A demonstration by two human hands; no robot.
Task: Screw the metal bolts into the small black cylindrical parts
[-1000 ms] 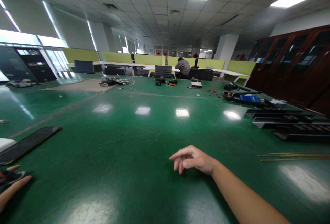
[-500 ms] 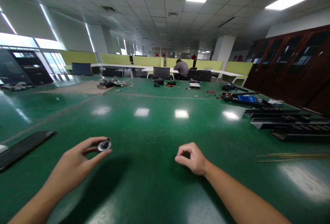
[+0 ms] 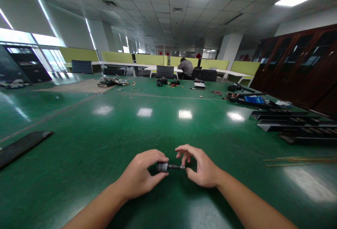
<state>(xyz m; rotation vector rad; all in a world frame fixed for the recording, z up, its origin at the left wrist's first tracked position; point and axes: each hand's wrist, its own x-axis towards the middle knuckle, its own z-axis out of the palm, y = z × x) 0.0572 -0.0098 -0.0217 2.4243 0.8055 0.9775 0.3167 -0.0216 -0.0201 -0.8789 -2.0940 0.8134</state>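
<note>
A person's left hand [image 3: 143, 172] held a small dark cylindrical part [image 3: 163, 167] at the lower center of the frame, just above a green table [image 3: 118, 123], its grip clamped on the wide end between thumb and fingers. The ridged, spring-like shaft pointed right, its pale metal tip beside the fingers of the right hand [image 3: 201, 167]. That hand's index finger and thumb arched apart, but it could not be told whether its grip had closed on the tip. The left fingers hid some of the wide end, and both forearms ran out of the bottom edge.

At left, a dark flat slab [image 3: 25, 146] was cut off by the frame, as were black metal channels [image 3: 310, 137] and thin brass-colored rods [image 3: 297, 160] at right. Above the channels, a bright blue item [image 3: 255, 99] sat in or on a long black piece [image 3: 238, 99]; which of the two was unclear. Glass-fronted cabinets [image 3: 300, 58] filled the upper right, their contents too dark to read, as were those of a dark shelf unit [image 3: 28, 64] at upper left. A co-worker [image 3: 186, 67] sat bent forward in the upper center, partly hidden by chairs.
</note>
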